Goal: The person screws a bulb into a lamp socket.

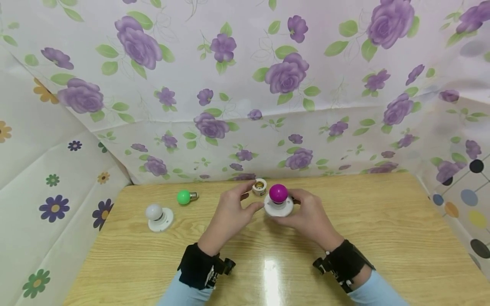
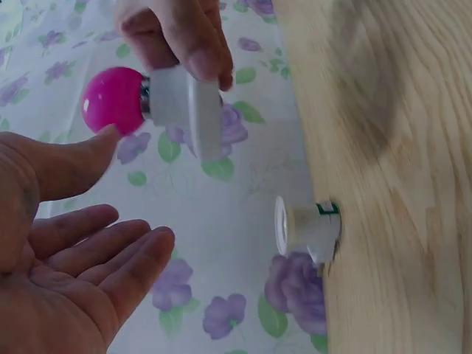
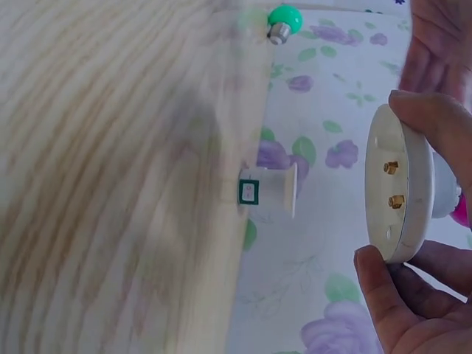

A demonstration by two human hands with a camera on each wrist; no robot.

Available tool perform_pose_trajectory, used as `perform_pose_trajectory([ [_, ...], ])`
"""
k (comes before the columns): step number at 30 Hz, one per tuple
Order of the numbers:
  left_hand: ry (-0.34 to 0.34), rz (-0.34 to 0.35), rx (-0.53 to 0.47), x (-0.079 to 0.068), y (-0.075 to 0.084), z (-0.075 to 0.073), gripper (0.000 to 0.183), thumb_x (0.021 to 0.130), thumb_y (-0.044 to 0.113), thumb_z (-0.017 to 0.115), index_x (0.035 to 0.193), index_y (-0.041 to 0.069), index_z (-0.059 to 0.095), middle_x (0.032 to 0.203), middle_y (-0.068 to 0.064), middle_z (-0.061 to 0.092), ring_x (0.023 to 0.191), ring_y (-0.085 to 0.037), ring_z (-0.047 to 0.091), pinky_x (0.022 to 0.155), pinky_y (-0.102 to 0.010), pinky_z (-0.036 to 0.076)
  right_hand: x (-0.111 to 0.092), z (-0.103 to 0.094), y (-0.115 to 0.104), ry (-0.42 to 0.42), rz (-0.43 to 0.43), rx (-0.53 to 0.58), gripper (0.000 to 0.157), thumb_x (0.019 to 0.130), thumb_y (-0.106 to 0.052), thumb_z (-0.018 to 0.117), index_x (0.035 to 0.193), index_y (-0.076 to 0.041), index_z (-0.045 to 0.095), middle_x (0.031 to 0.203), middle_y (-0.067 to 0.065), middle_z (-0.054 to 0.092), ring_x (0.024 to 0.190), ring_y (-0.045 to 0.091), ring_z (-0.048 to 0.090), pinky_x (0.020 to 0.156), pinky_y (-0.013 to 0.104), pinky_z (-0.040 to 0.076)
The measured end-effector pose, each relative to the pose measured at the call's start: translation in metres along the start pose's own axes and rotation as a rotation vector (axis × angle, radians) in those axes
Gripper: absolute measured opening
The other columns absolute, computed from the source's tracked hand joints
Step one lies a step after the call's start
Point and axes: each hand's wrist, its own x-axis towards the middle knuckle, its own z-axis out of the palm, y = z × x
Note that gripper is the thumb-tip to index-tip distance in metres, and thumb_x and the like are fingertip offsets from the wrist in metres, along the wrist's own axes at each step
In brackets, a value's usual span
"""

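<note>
My right hand [image 1: 308, 214] grips a round white lamp holder [image 1: 277, 210] by its base plate, with a magenta bulb [image 1: 278, 193] seated in it. In the right wrist view the plate's hollow underside [image 3: 385, 147] faces the camera, showing two brass terminals [image 3: 396, 201]; the holder is raised off the table. Beside it my left hand [image 1: 233, 206] holds nothing, fingers extended; in the left wrist view its thumb tip overlaps the bulb's lower edge. Just behind the hands, a small white socket [image 1: 259, 187] with a green-bordered label [image 3: 249, 192] stands on the table.
On the left of the wooden table [image 1: 126, 263] lies a green bulb [image 1: 183, 197] on its side. Farther left, a white bulb [image 1: 154, 211] sits in another round white holder [image 1: 166, 219]. Flowered sheeting [image 1: 245, 85] rises behind the table's back edge and at both sides.
</note>
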Motion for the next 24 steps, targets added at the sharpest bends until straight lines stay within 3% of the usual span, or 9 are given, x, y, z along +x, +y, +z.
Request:
perform_pose_trajectory([
  [5, -0.095, -0.078, 0.057, -0.001, -0.006, 0.000, 0.069, 0.075, 0.022, 0.078, 0.136, 0.011, 0.046, 0.132, -0.006, 0.049, 0.113, -0.019, 0.051, 0.085, -0.022, 0.043, 0.001, -0.002, 0.001, -0.006, -0.008, 0.004, 0.066, 0.057, -0.036, 0.088, 0.116, -0.022, 0.061, 0.107, -0.015, 0.059, 0.097, 0.002, 0.054, 0.079, 0.029, 0.048],
  [10, -0.168, -0.124, 0.054, -0.001, -0.012, 0.005, 0.079, 0.071, 0.033, 0.080, 0.137, 0.011, 0.045, 0.132, -0.008, 0.049, 0.115, -0.022, 0.050, 0.086, -0.028, 0.045, 0.000, -0.001, 0.002, -0.034, -0.028, 0.027, 0.065, 0.060, -0.040, 0.086, 0.117, -0.025, 0.060, 0.109, -0.016, 0.059, 0.099, 0.001, 0.054, 0.081, 0.027, 0.047],
  [15, -0.212, -0.126, 0.038, -0.001, -0.017, 0.011, 0.082, 0.067, 0.042, 0.081, 0.136, 0.015, 0.047, 0.132, -0.007, 0.050, 0.116, -0.021, 0.049, 0.088, -0.032, 0.045, -0.001, 0.001, 0.005, -0.065, -0.052, 0.044, 0.064, 0.062, -0.041, 0.084, 0.119, -0.026, 0.059, 0.111, -0.015, 0.058, 0.100, 0.003, 0.054, 0.082, 0.026, 0.046],
  [24, -0.251, -0.054, 0.003, 0.001, -0.022, 0.019, 0.077, 0.068, 0.034, 0.081, 0.136, 0.020, 0.047, 0.132, 0.005, 0.049, 0.116, -0.012, 0.048, 0.090, -0.028, 0.043, -0.003, 0.001, 0.001, -0.114, -0.052, 0.051, 0.066, 0.062, -0.043, 0.084, 0.120, -0.026, 0.058, 0.115, -0.014, 0.057, 0.105, 0.006, 0.053, 0.086, 0.029, 0.045],
])
